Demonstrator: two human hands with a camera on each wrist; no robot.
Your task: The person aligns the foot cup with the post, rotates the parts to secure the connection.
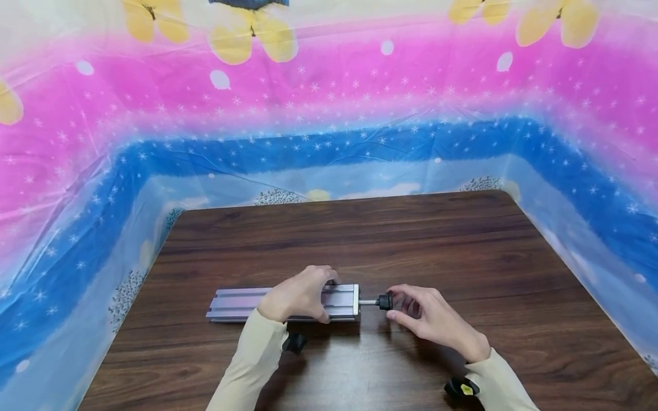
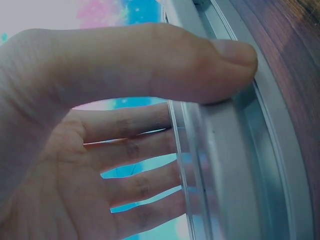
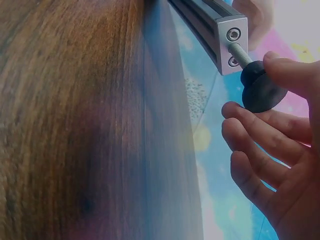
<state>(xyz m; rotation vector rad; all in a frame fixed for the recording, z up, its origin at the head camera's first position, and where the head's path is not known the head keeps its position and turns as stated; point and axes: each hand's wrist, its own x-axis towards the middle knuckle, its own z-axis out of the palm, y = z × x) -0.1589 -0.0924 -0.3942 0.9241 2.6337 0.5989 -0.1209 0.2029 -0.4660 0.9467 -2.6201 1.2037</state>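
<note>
A silver aluminium extrusion profile (image 1: 239, 302) with grooves along its length lies on the table. My left hand (image 1: 300, 295) spans it near its right end and grips it, thumb on the near side and fingers over the far side. In the left wrist view the thumb (image 2: 200, 65) presses on the profile's edge. A small end plate (image 3: 241, 42) with two screws caps the profile. From this plate sticks out the threaded stud of a leveling foot (image 3: 261, 90) with a black base. My right hand (image 1: 437, 317) pinches that base between thumb and fingers.
The dark wood-grain table (image 1: 360, 240) carries the profile. Around its far and side edges hangs a pink and blue printed cloth (image 1: 329, 114). Each wrist has a black strap-on device, such as the right one (image 1: 461, 388), close to the tabletop.
</note>
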